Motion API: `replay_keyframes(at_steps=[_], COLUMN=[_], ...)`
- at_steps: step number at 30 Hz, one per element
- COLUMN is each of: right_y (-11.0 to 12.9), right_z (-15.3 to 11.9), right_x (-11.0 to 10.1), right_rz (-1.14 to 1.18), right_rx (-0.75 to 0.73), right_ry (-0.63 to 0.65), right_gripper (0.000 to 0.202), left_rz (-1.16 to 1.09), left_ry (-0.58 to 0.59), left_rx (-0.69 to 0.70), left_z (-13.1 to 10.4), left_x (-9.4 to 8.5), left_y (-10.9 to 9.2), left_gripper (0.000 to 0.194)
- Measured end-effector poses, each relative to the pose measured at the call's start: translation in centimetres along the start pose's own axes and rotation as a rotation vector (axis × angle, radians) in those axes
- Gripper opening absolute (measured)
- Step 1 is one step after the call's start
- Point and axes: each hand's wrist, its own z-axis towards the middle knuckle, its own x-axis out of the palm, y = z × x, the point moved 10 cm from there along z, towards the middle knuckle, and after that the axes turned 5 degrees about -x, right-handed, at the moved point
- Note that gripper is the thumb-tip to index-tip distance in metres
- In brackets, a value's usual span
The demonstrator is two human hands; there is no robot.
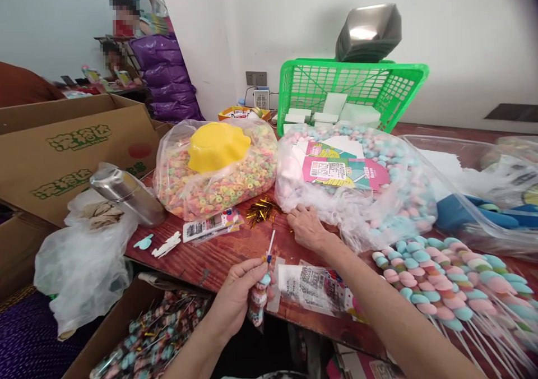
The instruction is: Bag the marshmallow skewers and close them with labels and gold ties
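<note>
My left hand (246, 283) is closed round a bagged marshmallow stick (257, 303), pinching the bag's neck. Its white stick points up and the pink-and-blue sweets hang below. My right hand (306, 226) is on the table by the marshmallow bag, fingers curled down and drawn together; their tips are partly hidden, so what they hold cannot be made out. Just left of that hand lies a pile of gold twist ties (263, 211). Flat printed clear wrappers (313, 289) lie on the table between my arms.
A carton (107, 348) of wrapped sticks stands below the table's left edge. Unwrapped marshmallow sticks (458, 283) lie at right. Behind are a bag of ring sweets (235, 185) with a yellow bowl (218, 146), a marshmallow bag (407, 199), a green basket (290, 96) and a steel flask (128, 194).
</note>
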Motion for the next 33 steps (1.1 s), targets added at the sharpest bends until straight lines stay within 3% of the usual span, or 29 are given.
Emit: replay_keyframes(at_steps=[4,9,15,21,26,29,33], right_y=[-3.8,-8.6,-10.1,-8.3,-3.4,-1.8,-1.5], right_z=[-3.0,-7.9,-10.1,-11.3,-13.6,-15.7,-18.7], right_x=[-2.3,-5.5,-5.4,-7.6,-9.2,-8.7,-6.1], right_rz=[0.051,0.165,0.314,0.452,0.54,0.692,1.04], right_rx=[0.097,0.231,0.209,0.174,0.085,0.121,0.288], right_ry=[-0.125,-0.339,-0.418,-0.476,-0.429,-0.396,-0.339], right_gripper=[0.026,0.023,0.008,0.011,0.016,0.02,0.06], left_rz=[-0.043,-0.028,0.057,0.126,0.299,0.379,0.356], left_ry=[0.062,0.184,0.224,0.157,0.308,0.406,0.459], left_rx=[-0.021,-0.09,-0.062,-0.045,-0.031,-0.021,-0.103], left_z=[1.3,2.9,4.2,5.1,4.2,2.9,2.0], left_x=[1.2,5.5,10.2,10.9,12.4,13.5,13.7], left_y=[-0.5,0.2,0.4,0.1,0.5,1.5,4.1], left_gripper=[0.03,0.028,0.03,0.041,0.035,0.031,0.031])
